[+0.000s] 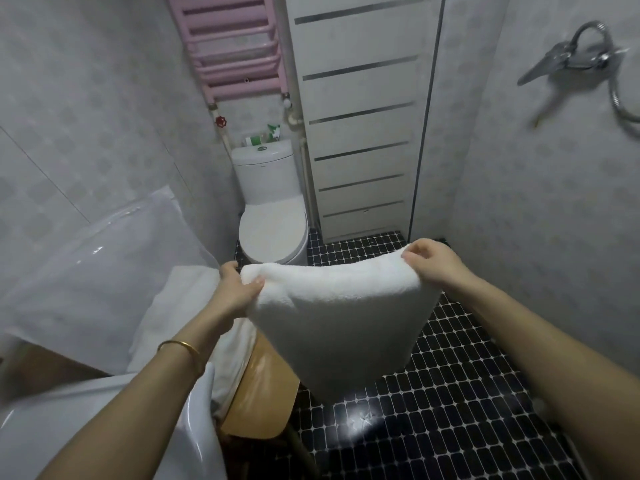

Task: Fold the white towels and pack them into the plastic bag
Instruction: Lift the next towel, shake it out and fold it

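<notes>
Between left hand (pixel 239 285) and right hand (pixel 429 263), towel (pixel 343 317) hangs.

A towel (pixel 341 317) hangs between two hands; plastic bag (pixel 104 265) and stool (pixel 263 393) at left, toilet (pixel 273 216) behind.

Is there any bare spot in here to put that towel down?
The closed toilet lid is bare, between the cistern and the tiled floor, which is open right of the wooden stool. The stool's near corner is free. Left is crowded: plastic bag and towel pile.
</notes>
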A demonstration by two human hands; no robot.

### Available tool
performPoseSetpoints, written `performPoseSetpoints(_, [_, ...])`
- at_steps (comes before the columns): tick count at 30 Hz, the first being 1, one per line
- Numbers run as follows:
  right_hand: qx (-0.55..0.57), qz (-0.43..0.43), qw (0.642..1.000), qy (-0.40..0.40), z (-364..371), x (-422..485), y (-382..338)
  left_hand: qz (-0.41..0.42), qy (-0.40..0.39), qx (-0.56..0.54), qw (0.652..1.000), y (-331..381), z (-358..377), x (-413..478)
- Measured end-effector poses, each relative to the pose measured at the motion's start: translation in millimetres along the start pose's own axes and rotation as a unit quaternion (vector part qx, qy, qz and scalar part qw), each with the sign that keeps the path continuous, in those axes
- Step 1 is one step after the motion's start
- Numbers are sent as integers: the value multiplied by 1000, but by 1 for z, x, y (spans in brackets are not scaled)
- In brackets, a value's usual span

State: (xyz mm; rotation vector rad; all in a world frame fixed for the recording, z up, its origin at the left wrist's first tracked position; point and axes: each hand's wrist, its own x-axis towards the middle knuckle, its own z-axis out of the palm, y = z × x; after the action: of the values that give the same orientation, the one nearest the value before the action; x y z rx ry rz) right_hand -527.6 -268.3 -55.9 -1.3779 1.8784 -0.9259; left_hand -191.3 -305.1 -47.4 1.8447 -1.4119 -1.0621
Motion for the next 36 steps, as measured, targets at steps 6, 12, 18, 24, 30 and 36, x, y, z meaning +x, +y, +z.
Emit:
performPoseSetpoints(6, [-198, -53, 960, -193, -29, -8, -6, -34, 24, -14, 999, 0, 13, 21])
performPoseSetpoints(12, [-383, -102, 910, -119, -30, -12, -7, -68, -109, 40, 991, 24, 18, 23])
performPoseSetpoints(18, [-403, -150, 898, -93, -37, -3, -23, -150, -246, 138, 948, 33, -5, 11])
performPoseSetpoints(24, [-154, -110, 979, -78, -42, -1, -28, -137, -244, 143, 949, 25, -22, 8])
performPoseSetpoints(30, [109, -85, 990, -6, -37, 0, -15, -95, -181, -107, 973, 23, -34, 5])
performPoseSetpoints(36, [285, -74, 956, 0, -30, 4, -22, -34, -296, -285, 911, 23, -53, -1])
